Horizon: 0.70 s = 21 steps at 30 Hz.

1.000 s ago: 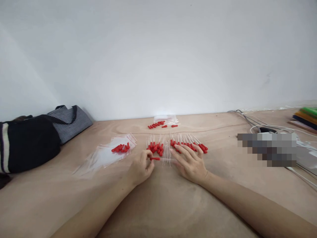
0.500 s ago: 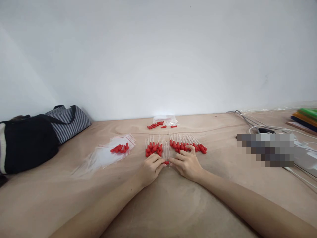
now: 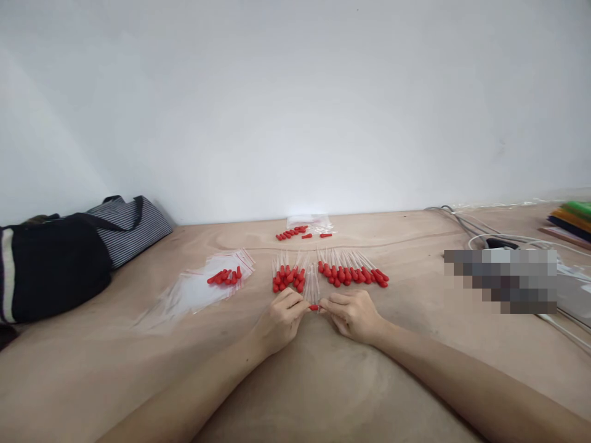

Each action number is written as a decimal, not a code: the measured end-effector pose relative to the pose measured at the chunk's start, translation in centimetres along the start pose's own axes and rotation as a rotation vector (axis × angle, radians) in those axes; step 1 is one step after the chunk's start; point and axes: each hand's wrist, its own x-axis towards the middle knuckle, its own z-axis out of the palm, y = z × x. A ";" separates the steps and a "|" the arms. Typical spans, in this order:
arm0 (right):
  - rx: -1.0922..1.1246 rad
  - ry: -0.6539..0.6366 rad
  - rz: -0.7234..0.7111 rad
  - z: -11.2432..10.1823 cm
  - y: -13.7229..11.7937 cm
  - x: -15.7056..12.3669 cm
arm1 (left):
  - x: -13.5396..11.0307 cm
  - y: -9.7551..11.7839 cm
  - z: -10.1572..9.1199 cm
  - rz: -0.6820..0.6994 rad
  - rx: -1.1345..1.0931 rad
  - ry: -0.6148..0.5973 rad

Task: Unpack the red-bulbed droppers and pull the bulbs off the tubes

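My left hand (image 3: 282,318) and my right hand (image 3: 353,315) meet at the middle of the wooden table (image 3: 323,381), fingers curled. Between their fingertips sits a small red rubber bulb (image 3: 314,307), pinched from both sides, at the near end of a clear pipette tube (image 3: 313,288). Just beyond the hands lie two rows of clear pipettes with red bulbs, one at the left (image 3: 288,277) and a longer one at the right (image 3: 353,274).
Clear zip bags with several red bulbs (image 3: 225,276) lie to the left. More loose bulbs and a bag (image 3: 302,232) sit near the wall. Two bags, one black (image 3: 50,264) and one striped (image 3: 132,227), stand far left. Cables (image 3: 466,227) and coloured sheets (image 3: 570,218) are at the right.
My left hand carried a red bulb from the left row toward the middle. My right hand left the right row, curled, and joined it at the bulb.
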 end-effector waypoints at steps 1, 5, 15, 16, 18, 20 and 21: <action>0.006 -0.010 0.004 0.0 0.0 -0.1 | 0.0 0.0 0.0 0.003 0.000 0.000; 0.003 -0.010 -0.001 -0.3 0.0 -0.1 | -0.1 0.0 -0.1 0.004 0.000 -0.001; -0.009 0.062 -0.004 -0.4 0.0 -0.2 | -0.4 -0.1 -0.4 -0.003 -0.002 0.015; -0.004 0.070 0.011 -0.4 0.2 -0.3 | -0.5 -0.2 -0.5 -0.017 0.000 0.028; -0.006 0.082 0.059 -0.7 0.6 -0.7 | -0.8 -0.6 -0.8 -0.053 0.005 0.069; -0.022 0.087 0.099 -0.8 1.0 -1.1 | -1.2 -0.9 -1.1 -0.071 0.023 0.112; -0.030 0.085 0.108 -0.8 1.1 -1.2 | -1.3 -1.1 -1.2 -0.068 0.035 0.129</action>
